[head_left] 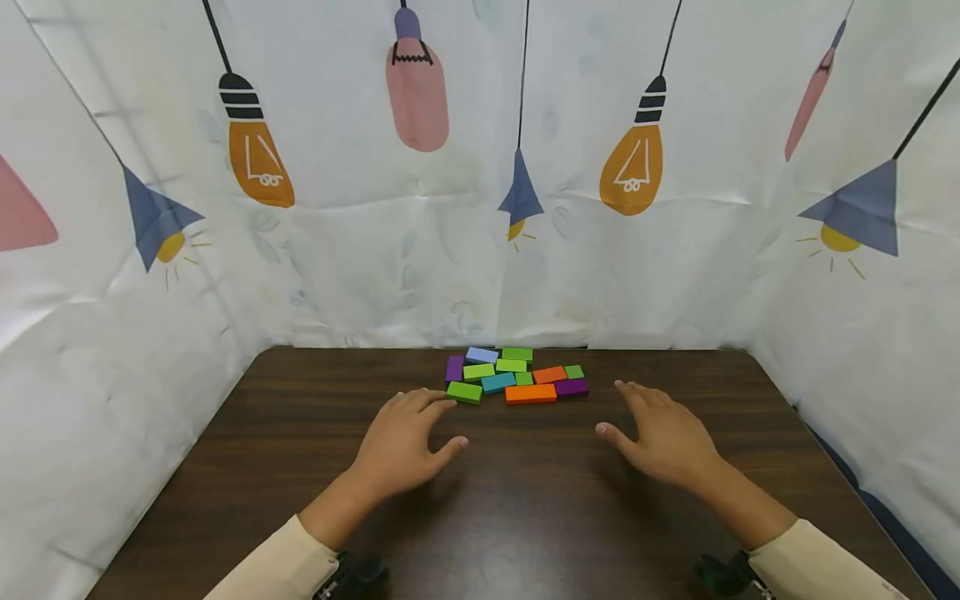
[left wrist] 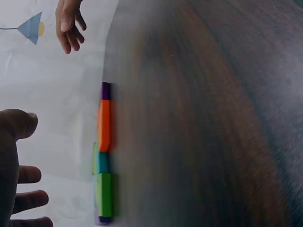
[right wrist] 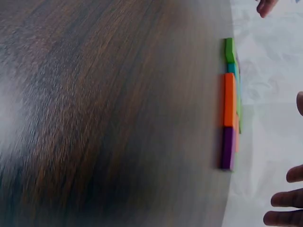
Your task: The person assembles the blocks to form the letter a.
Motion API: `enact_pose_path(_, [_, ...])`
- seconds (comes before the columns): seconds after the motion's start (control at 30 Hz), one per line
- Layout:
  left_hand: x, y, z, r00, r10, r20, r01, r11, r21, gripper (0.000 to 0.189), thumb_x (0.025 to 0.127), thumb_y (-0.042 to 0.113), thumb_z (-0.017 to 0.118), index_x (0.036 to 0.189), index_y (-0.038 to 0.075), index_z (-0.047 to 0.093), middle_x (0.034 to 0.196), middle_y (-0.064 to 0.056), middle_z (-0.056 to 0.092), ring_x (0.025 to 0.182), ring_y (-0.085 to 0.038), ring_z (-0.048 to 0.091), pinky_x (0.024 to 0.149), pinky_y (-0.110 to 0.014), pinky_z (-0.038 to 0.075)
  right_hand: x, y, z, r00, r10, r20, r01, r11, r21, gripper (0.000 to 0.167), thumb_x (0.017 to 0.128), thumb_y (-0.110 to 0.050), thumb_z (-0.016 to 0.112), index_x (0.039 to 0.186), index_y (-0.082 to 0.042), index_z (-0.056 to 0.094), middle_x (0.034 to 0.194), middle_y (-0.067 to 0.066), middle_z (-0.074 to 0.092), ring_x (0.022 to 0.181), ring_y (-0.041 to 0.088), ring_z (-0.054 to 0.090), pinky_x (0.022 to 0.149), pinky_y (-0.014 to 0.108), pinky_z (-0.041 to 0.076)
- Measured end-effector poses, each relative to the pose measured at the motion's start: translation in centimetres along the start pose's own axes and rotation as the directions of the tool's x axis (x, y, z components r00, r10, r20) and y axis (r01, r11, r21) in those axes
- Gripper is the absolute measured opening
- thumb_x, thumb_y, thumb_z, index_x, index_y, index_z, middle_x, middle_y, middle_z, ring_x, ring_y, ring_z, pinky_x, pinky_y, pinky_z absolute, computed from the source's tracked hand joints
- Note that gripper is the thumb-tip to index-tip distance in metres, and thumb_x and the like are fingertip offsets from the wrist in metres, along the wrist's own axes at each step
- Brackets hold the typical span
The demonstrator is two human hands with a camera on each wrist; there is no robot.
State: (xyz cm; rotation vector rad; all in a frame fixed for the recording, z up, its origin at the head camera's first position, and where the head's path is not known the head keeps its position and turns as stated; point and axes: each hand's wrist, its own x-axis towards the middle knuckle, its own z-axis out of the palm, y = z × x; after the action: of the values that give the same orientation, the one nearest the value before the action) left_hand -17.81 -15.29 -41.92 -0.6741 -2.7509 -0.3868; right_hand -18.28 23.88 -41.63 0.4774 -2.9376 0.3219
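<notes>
Several coloured blocks lie flat in a cluster at the far side of the dark table. Among them are an orange block (head_left: 531, 394), a purple block (head_left: 572, 387), a teal block (head_left: 498, 383) and a light blue block (head_left: 482, 355). My left hand (head_left: 408, 437) holds nothing, thumb spread, its fingertips overlapping the near-left green block (head_left: 464, 392) in the head view. To the right of the cluster is my right hand (head_left: 663, 433), also holding nothing, its fingers extended. In the right wrist view, the orange block (right wrist: 229, 99) and purple block (right wrist: 227, 148) line up end to end.
The dark wooden table (head_left: 510, 517) reaches back to a white curtain (head_left: 337, 267) printed with lamps and bulbs. More of this cloth hangs on both sides. Dark devices are strapped at the left wrist (head_left: 348, 575) and the right wrist (head_left: 731, 575).
</notes>
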Motion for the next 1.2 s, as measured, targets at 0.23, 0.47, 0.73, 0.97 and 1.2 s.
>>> enact_pose_path(0.23, [-0.3, 0.4, 1.5, 0.998, -0.036, 0.044, 0.038, 0.998, -0.05, 0.054, 0.092, 0.051, 0.072, 0.134, 0.017, 0.067, 0.134, -0.005, 0.064, 0.121, -0.029, 0.06, 0.098, -0.053, 0.05, 0.9, -0.6, 1.8, 1.0, 0.011, 0.011, -0.012, 0.999, 0.039, 0.086, 0.097, -0.072, 0.047, 0.153, -0.006, 0.046, 0.148, 0.021, 0.051, 0.133, 0.045, 0.049, 0.095, 0.067, 0.046])
enact_pose_path(0.47, [-0.4, 0.6, 2.7, 0.995, -0.043, 0.089, 0.049, 0.997, -0.068, 0.052, 0.092, 0.049, 0.073, 0.132, 0.018, 0.067, 0.131, -0.002, 0.065, 0.119, -0.026, 0.062, 0.097, -0.048, 0.051, 2.1, -1.6, 3.2, 0.998, 0.021, 0.058, -0.024, 0.998, 0.053, 0.082, 0.098, -0.066, 0.052, 0.152, -0.006, 0.047, 0.146, 0.022, 0.052, 0.132, 0.044, 0.05, 0.095, 0.065, 0.048])
enact_pose_path(0.73, [-0.4, 0.7, 3.7, 0.992, -0.038, 0.124, 0.046, 0.997, -0.061, 0.051, 0.092, 0.049, 0.073, 0.132, 0.018, 0.068, 0.129, -0.001, 0.066, 0.118, -0.024, 0.061, 0.097, -0.049, 0.051, 3.6, -2.3, 4.3, 0.995, 0.013, 0.098, -0.02, 0.997, 0.078, 0.083, 0.098, -0.07, 0.048, 0.15, -0.006, 0.051, 0.145, 0.023, 0.051, 0.133, 0.044, 0.048, 0.1, 0.065, 0.045])
enact_pose_path(0.97, [-0.4, 0.9, 4.3, 0.988, -0.022, 0.15, 0.035, 0.996, -0.086, 0.05, 0.091, 0.046, 0.074, 0.132, 0.017, 0.068, 0.128, -0.002, 0.067, 0.116, -0.025, 0.062, 0.096, -0.05, 0.051, 4.8, -3.0, 5.2, 0.992, -0.034, 0.125, 0.022, 0.995, 0.093, 0.074, 0.099, -0.063, 0.055, 0.149, -0.008, 0.053, 0.144, 0.02, 0.051, 0.132, 0.04, 0.049, 0.1, 0.062, 0.047])
enact_pose_path(1.2, [-0.3, 1.2, 4.7, 0.987, -0.014, 0.162, 0.03, 0.995, -0.097, 0.05, 0.091, 0.046, 0.073, 0.132, 0.017, 0.068, 0.128, -0.002, 0.067, 0.116, -0.024, 0.062, 0.097, -0.048, 0.052, 5.9, -4.0, 5.7, 0.984, -0.064, 0.164, 0.047, 0.993, 0.106, 0.076, 0.099, -0.064, 0.053, 0.15, -0.008, 0.051, 0.147, 0.019, 0.049, 0.134, 0.037, 0.046, 0.101, 0.06, 0.047])
